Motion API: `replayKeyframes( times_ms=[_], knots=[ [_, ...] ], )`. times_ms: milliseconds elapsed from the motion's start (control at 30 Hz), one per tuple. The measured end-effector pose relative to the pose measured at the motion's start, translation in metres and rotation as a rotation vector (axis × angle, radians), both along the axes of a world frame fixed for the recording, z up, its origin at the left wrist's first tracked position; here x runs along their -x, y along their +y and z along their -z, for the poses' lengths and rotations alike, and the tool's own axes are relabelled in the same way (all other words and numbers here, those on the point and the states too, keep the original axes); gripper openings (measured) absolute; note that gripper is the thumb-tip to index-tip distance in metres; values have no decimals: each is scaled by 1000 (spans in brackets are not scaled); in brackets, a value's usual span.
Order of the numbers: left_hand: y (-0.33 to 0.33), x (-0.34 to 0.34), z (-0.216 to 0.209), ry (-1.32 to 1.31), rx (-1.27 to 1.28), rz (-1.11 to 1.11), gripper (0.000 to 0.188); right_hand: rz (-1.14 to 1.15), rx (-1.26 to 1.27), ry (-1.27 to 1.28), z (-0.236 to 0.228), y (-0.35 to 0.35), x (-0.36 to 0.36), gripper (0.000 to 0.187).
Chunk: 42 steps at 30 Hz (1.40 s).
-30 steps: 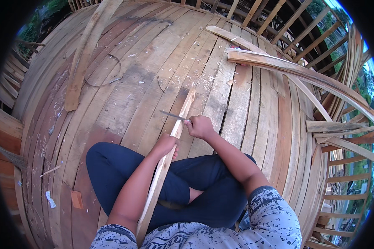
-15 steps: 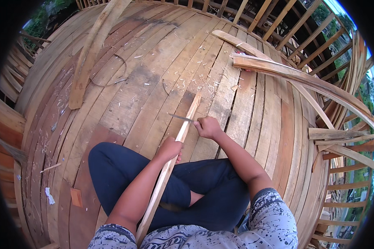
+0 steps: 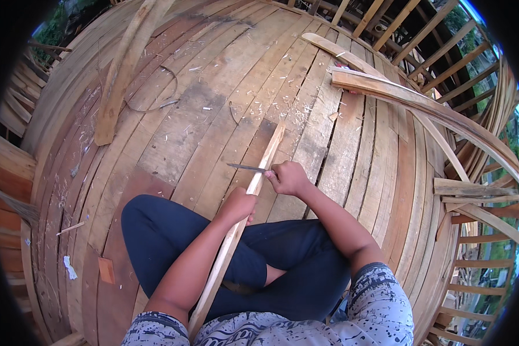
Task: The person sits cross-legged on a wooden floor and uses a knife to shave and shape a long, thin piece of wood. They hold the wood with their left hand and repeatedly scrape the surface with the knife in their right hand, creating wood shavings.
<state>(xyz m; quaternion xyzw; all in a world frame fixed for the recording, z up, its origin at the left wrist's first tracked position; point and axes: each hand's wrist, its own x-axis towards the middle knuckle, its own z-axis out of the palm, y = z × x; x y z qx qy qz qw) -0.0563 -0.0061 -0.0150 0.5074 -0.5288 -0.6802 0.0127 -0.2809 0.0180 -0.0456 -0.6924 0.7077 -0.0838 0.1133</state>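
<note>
A long, narrow wooden strip (image 3: 229,245) slants from beside my body over my crossed legs to the plank floor ahead. My left hand (image 3: 238,206) is wrapped round it near its middle. Just beyond, my right hand (image 3: 287,177) grips a knife (image 3: 245,167) whose thin dark blade lies across the strip and points left. The knife's handle is hidden in my fist. The strip's far end (image 3: 279,131) looks freshly cut and pale, close to the floor.
Wood shavings (image 3: 271,106) are scattered over the plank floor (image 3: 173,153). A long board (image 3: 121,75) lies at the far left. Thick curved planks (image 3: 409,98) cross at the right, by a slatted railing (image 3: 484,262). A small reddish wood piece (image 3: 106,270) sits left of my knee.
The knife blade has shifted slightly left and nearer to me along the strip, and lies more level. My right hand has moved a little right. My left hand keeps its grip.
</note>
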Motion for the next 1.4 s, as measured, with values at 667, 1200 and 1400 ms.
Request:
replayKeyframes(
  times_ms=[667,1200,1400],
  knots=[
    [3,1,10,42,79,-19,25,59,80,17,3,-7,-4,51],
    [7,3,8,18,46,0,25,-12,90,22,11,-4,8,52],
    [-2,-1,15,2,41,26,27,-54,49,26,5,-8,-3,52]
  ],
)
